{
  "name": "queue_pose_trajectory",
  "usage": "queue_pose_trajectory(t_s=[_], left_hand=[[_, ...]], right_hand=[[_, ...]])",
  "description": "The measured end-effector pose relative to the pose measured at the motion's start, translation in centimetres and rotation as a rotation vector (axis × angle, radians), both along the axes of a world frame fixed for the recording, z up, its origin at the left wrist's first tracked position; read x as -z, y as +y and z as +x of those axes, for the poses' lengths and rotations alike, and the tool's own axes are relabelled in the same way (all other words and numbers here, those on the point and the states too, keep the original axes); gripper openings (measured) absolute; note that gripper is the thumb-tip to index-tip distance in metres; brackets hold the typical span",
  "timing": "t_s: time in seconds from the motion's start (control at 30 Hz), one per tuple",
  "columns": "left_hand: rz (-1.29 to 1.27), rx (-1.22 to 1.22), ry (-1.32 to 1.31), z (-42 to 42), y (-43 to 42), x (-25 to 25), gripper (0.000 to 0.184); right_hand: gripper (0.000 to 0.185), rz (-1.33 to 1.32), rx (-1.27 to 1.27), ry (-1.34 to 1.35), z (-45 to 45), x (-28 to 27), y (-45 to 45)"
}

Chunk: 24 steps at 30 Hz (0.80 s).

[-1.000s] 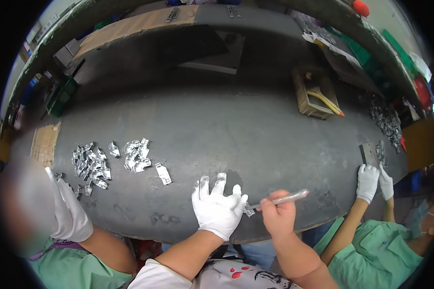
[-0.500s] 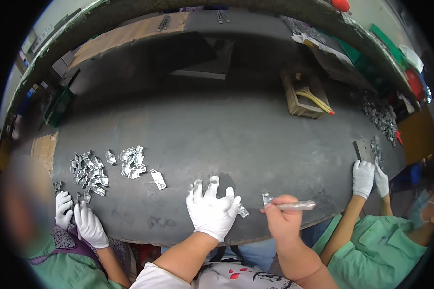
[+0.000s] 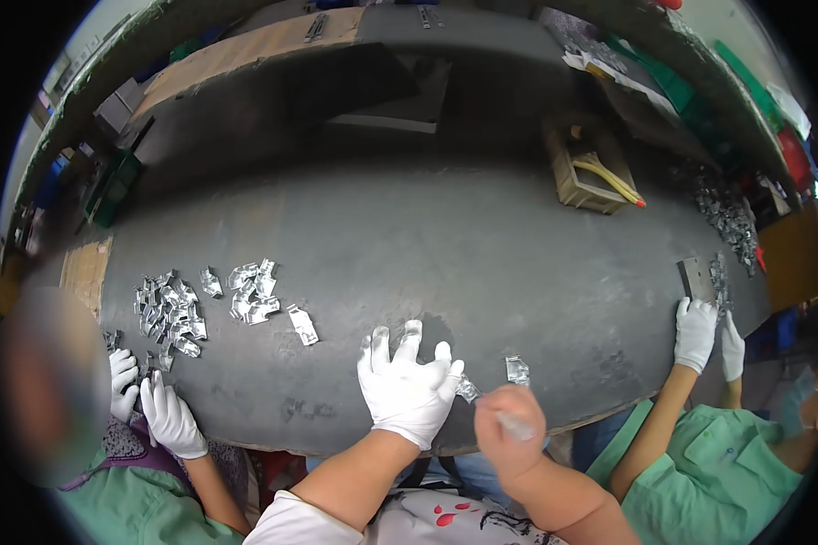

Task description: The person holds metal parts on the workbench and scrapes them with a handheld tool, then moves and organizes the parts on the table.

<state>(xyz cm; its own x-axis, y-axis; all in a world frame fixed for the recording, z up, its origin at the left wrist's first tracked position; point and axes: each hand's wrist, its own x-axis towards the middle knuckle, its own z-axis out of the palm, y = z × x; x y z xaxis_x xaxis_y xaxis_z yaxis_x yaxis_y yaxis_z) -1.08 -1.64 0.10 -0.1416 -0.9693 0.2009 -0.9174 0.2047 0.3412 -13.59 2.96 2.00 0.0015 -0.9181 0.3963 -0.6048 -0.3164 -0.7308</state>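
Note:
My left hand (image 3: 407, 386), in a white glove with darkened fingertips, lies on the dark table with its fingers spread. A small shiny metal piece (image 3: 468, 389) sits against its thumb side. My bare right hand (image 3: 511, 427) is closed around a pale, pen-like tool (image 3: 516, 425), just right of that piece; the tool's tip is hidden. Beyond my right hand another metal piece (image 3: 517, 370) rests on the table. To the left of my left hand lies a single flat metal piece (image 3: 304, 325).
Metal pieces form heaps at left (image 3: 168, 309) and far right (image 3: 725, 218). A bin (image 3: 591, 195) holds yellow-handled pliers. Co-workers' gloved hands work at the left (image 3: 171, 420) and right (image 3: 695, 334), the latter beside a metal block (image 3: 695, 277).
My right hand moved right, then back left toward the piece by my left hand. A metal piece now lies beyond it. The left co-worker's hands lowered to the table.

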Motion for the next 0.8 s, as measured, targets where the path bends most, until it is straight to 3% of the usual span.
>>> queue_pose_trajectory(t_s=[0.07,0.13,0.17,0.27,0.53,0.57,0.67,0.73,0.77,0.8], left_hand=[[-0.003,0.0,-0.026,0.0,-0.1,0.1,0.023],[0.005,0.005,-0.034,-0.1,0.4,0.0,0.023],[0.002,0.015,-0.032,0.1,0.6,0.0,0.023],[-0.004,-0.002,-0.012,-0.1,0.4,0.1,0.022],[0.072,-0.016,-0.025,-0.3,0.0,-0.3,0.024],[0.065,-0.013,-0.03,-0.3,-0.1,-0.1,0.024],[0.059,-0.007,-0.046,-0.3,0.0,0.4,0.024],[0.04,-0.001,-0.052,-0.2,-0.2,0.6,0.024],[0.012,0.005,-0.039,-0.2,-0.3,0.3,0.023],[-0.012,0.0,-0.02,-0.4,-0.3,-0.1,0.022]], right_hand=[[0.012,0.0,0.046,-0.134,-0.9,1.1,-0.3],[0.018,0.717,0.419,-0.99,-2.9,0.5,-3.2],[0.02,0.684,0.337,-0.911,-4.8,1.3,-2.3],[0.019,0.444,0.274,-1.035,-4.5,0.4,-0.4],[0.015,0.367,0.135,-0.886,-1.8,1.0,-0.5],[0.017,0.416,0.185,-0.8,-1.3,1.4,-0.6],[0.016,-0.039,-0.098,0.081,0.4,1.6,0.5],[0.016,-0.078,-0.236,0.294,2.2,1.8,1.2],[0.015,0.031,-0.22,0.29,1.5,0.6,1.0],[0.012,-0.059,-0.042,0.209,0.5,0.1,0.7]])
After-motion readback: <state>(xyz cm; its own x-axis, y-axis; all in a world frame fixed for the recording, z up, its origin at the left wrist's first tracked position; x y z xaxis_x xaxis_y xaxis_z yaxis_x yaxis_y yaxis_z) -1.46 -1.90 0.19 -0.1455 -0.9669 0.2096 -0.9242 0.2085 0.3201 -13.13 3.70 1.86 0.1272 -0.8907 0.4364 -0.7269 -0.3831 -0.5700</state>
